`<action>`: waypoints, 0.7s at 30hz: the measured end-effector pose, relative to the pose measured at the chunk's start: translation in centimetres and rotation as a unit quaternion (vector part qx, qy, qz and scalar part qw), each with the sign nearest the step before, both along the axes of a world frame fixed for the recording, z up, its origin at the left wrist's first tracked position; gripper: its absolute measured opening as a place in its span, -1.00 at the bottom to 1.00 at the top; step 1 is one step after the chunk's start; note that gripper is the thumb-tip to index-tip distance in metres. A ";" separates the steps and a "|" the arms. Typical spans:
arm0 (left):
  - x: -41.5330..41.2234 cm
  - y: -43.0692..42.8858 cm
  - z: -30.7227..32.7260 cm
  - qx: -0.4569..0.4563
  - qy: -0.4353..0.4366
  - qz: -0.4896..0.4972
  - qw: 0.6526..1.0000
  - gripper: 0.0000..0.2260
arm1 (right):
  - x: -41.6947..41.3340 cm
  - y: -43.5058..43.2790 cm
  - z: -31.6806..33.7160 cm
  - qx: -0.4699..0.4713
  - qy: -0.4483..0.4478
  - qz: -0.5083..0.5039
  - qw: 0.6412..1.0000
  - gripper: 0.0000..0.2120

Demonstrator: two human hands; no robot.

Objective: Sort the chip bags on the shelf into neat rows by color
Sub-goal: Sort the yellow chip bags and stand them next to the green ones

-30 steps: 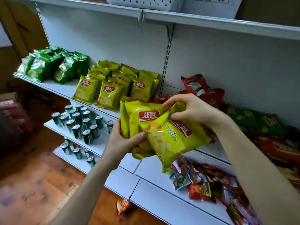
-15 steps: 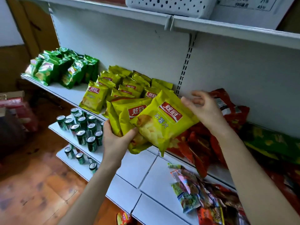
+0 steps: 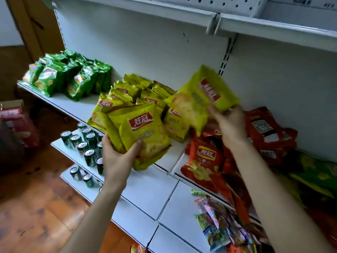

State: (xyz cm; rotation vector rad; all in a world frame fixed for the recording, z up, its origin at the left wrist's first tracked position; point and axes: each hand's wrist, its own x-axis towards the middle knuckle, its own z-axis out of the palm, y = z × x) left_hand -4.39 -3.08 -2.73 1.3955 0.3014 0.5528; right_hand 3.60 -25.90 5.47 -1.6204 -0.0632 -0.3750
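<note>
Roughly halfway: green chip bags [image 3: 69,75] are grouped upper left and yellow chip bags [image 3: 131,92] mid-frame on the shelf [image 3: 73,106]. Your left hand [image 3: 118,157] grips a yellow stack [image 3: 144,132] at centre. Your right hand [image 3: 229,125] pinches a blurred yellow bag [image 3: 200,95], probably by its edge, above the row. Red chip bags [image 3: 204,157] lie jumbled at right, crowding that spot, with green cans [image 3: 87,143] below.

Bare shelf [image 3: 80,105] lies open between the green bags [image 3: 67,77] and the yellow rows [image 3: 131,92]. Red bags [image 3: 204,157] crowd the right side.
</note>
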 end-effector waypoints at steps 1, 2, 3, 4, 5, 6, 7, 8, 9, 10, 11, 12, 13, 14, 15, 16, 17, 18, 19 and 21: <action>0.2 0.6 0.0 0.003 0.001 0.002 1.000 -0.46 | 1.6 -1.0 0.7 -0.010 -0.016 -0.040 0.999 -0.49; 0.4 1.4 -0.1 0.004 0.003 0.002 1.000 -0.45 | 3.3 -2.0 0.9 -0.035 -0.028 -0.078 0.996 -0.40; 0.7 2.1 -0.3 0.005 0.005 -0.002 1.000 -0.42 | 4.8 -2.8 0.7 -0.060 -0.027 -0.104 0.992 -0.33; 0.9 2.8 -0.4 0.005 0.007 -0.010 1.000 -0.38 | 6.5 -3.5 -0.1 -0.081 -0.012 -0.120 0.989 -0.28; 1.1 3.4 -0.4 0.006 0.007 -0.020 1.000 -0.36 | 7.9 -3.7 -1.1 -0.096 0.016 -0.130 0.987 -0.28; 1.4 4.0 -0.5 0.007 0.007 -0.030 1.000 -0.35 | 8.6 -3.2 -1.7 -0.109 0.048 -0.135 0.984 -0.32; 1.6 4.6 -0.4 0.009 0.009 -0.042 0.999 -0.34 | 8.7 -2.1 -2.1 -0.115 0.076 -0.131 0.982 -0.39; 2.0 5.1 -0.5 0.011 0.012 -0.055 0.998 -0.35 | 8.9 -1.1 -2.7 -0.115 0.105 -0.121 0.980 -0.45; 2.3 5.7 -0.5 0.008 0.014 -0.071 0.997 -0.35 | 8.9 0.1 -3.1 -0.111 0.130 -0.108 0.979 -0.50; 2.7 6.2 -0.6 0.004 0.015 -0.086 0.996 -0.35 | 9.0 1.1 -3.7 -0.112 0.156 -0.092 0.977 -0.54; 3.0 6.7 -0.7 0.001 0.015 -0.102 0.995 -0.34 | 9.3 1.9 -4.6 -0.123 0.180 -0.084 0.972 -0.57; 3.3 7.1 -0.7 -0.004 0.015 -0.115 0.993 -0.33 | 9.4 2.7 -5.3 -0.135 0.196 -0.079 0.968 -0.57; 3.6 7.5 -0.8 -0.010 0.016 -0.128 0.992 -0.32 | 9.6 3.4 -6.1 -0.145 0.202 -0.080 0.965 -0.56; 3.9 7.9 -0.8 -0.015 0.018 -0.138 0.990 -0.31 | 10.0 3.9 -6.9 -0.158 0.202 -0.087 0.963 -0.54; 4.1 8.3 -0.9 -0.018 0.018 -0.148 0.989 -0.31 | 10.3 4.5 -7.7 -0.180 0.197 -0.096 0.959 -0.52; 4.4 8.6 -1.0 -0.019 0.018 -0.158 0.987 -0.31 | 10.6 5.0 -8.5 -0.213 0.194 -0.111 0.951 -0.49; 4.6 8.9 -1.1 -0.018 0.017 -0.168 0.985 -0.29 | 10.8 5.3 -9.2 -0.246 0.192 -0.126 0.942 -0.44; 4.9 9.2 -1.2 -0.017 0.017 -0.177 0.984 -0.25 | 10.9 5.7 -9.7 -0.269 0.194 -0.141 0.933 -0.39; 5.1 9.4 -1.3 -0.016 0.018 -0.185 0.982 -0.23 | 10.9 6.0 -10.1 -0.277 0.197 -0.148 0.929 -0.35; 5.5 9.8 -1.4 -0.020 0.019 -0.203 0.979 -0.26 | 10.6 6.4 -10.4 -0.285 0.201 -0.166 0.922 -0.31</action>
